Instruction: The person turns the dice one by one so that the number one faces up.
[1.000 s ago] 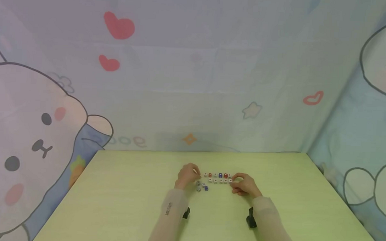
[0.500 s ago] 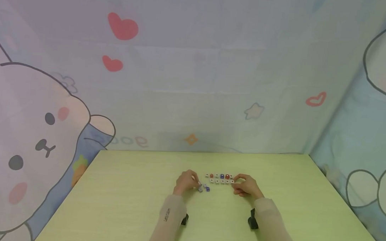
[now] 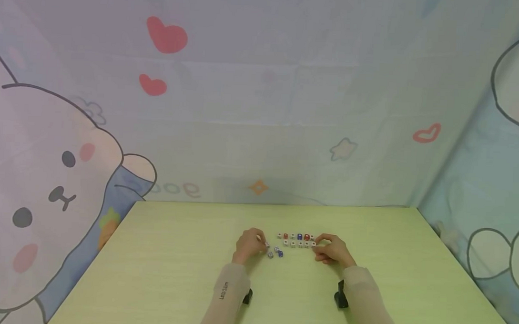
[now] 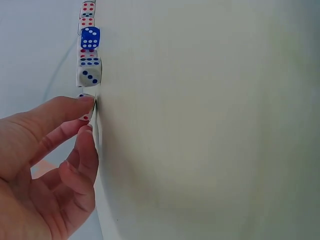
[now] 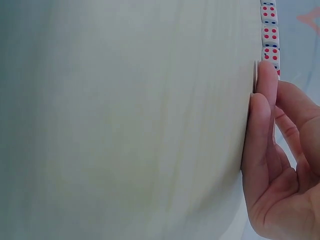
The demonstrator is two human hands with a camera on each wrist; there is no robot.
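In the head view, my left hand (image 3: 250,243) pinches a small white die (image 3: 267,244) at the left of a dice group. Close up in the left wrist view, this die (image 4: 86,118) shows between thumb and fingertips, partly covered. Just in front of it are loose dice: white ones (image 3: 270,255) and a blue one (image 3: 280,254). Two rows of dice (image 3: 293,244), white, red and blue, stand to the right. My right hand (image 3: 334,250) rests at the rows' right end, its fingertips against the end die (image 5: 271,56); the exact contact is partly hidden.
The dice stand on a pale yellow-green table (image 3: 178,264). A printed cloth backdrop (image 3: 252,109) rises behind the table's back edge and along both sides. A black wrist strap part (image 3: 341,296) hangs under the right sleeve, and another (image 3: 248,296) under the left.
My left hand came from beside the back row's left end down to the loose dice, took a white die there, and has shifted it slightly left. The right hand stays at the rows' end.
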